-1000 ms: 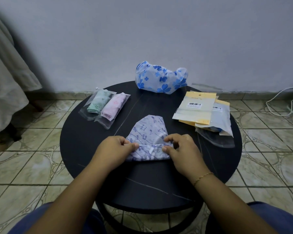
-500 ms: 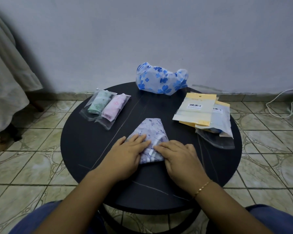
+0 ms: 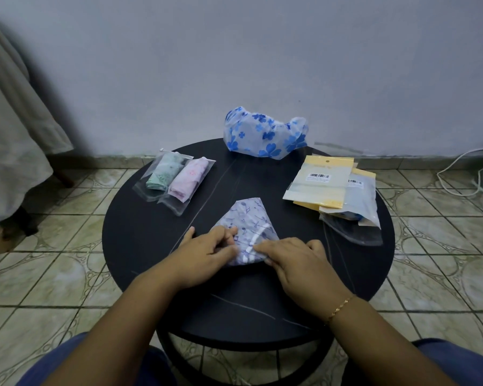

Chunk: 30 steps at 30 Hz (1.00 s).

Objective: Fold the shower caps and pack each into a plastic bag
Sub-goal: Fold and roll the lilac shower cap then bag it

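Note:
A pale purple shower cap (image 3: 248, 218) with a note pattern lies folded to a wedge in the middle of the round black table (image 3: 140, 246). My left hand (image 3: 207, 252) pinches the wedge's near left edge with curled fingers and thumb. My right hand (image 3: 299, 257) lies flat on the near right part, fingers straight and pressing it down. An unfolded white cap with blue flowers (image 3: 265, 135) sits puffed up at the table's far edge. A stack of empty plastic bags (image 3: 321, 181) with yellow headers lies at the right.
Two clear bags at the far left hold a rolled green cap (image 3: 165, 172) and a rolled pink cap (image 3: 188, 179). A white cable (image 3: 457, 174) runs over the tiled floor at the right. Pale cloth (image 3: 11, 135) hangs at the left wall.
The cap's near hem has been folded up and inward, making the wedge narrower. My left fingers went from flat to curled on the left edge; my right hand stays flat on the cap.

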Motion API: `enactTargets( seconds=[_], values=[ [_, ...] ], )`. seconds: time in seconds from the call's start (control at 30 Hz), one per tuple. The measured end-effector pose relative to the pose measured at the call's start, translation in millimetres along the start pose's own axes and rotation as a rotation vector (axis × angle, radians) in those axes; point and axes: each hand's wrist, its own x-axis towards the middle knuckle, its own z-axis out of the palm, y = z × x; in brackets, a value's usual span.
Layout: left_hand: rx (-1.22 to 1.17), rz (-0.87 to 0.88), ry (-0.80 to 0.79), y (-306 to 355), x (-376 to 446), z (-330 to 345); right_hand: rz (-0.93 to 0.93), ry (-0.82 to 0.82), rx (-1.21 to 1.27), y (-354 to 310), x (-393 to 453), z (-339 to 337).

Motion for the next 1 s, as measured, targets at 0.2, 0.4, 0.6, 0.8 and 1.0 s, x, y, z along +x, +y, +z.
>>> enactTargets(
  seconds=[0.2,0.4,0.6,0.8,1.0],
  values=[
    [0.032,0.072,0.171,4,-8,-2,0.025,-0.016,0.109,-2,2,-10],
    [0.047,0.034,0.154,7,-13,-13,0.181,0.121,0.453,3,8,-5],
    [-0.109,-0.008,0.216,7,-14,-14,0.334,0.158,0.555,3,15,-4],
    [-0.034,-0.002,0.281,8,-13,-12,0.452,0.151,0.563,1,25,-2],
    [0.236,0.003,0.453,0,-5,0,0.524,0.084,0.421,-4,32,-3]
  ],
)
